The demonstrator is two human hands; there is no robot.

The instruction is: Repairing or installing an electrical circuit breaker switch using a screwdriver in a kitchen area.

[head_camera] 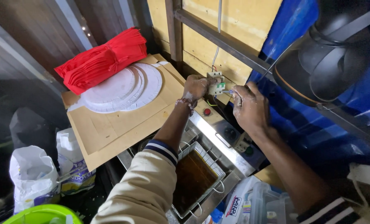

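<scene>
Light is dim overall w/ brightest spot on the wooden wall (218, 25) just above the fingers (239, 92). Deep shadow far left and below-left of them. Frame edges bend from wide-angle lens; lower corners slightly soft.

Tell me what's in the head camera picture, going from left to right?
White sack → red bundle → white round boards → left hand → right hand → dark round lamp.
</scene>
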